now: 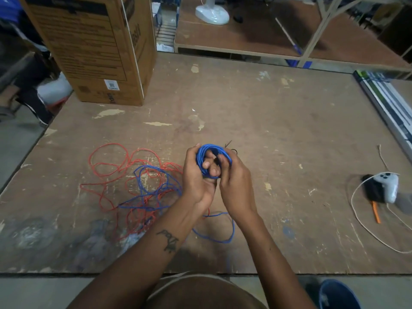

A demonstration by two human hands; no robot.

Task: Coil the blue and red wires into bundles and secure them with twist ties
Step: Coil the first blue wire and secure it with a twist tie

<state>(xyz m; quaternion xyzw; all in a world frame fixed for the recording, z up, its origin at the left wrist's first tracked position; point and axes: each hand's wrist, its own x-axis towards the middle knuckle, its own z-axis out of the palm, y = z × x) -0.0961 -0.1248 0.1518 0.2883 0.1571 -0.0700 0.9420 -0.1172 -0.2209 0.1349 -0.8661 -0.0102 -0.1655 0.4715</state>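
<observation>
Blue wire coil (213, 160) in left hand (196, 177), right hand (234, 181).

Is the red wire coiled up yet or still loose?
Loose: the red wire sprawls in open loops on the table, tangled with blue wire.

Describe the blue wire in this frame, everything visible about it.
The blue wire is thin, flexible and plastic-coated. Part of it is wound into a small round coil held above the table, the left hand gripping one side and the right hand the other. The rest lies loose on the table, tangled with the red wire on the left, with one loop curving below the wrists.
</observation>
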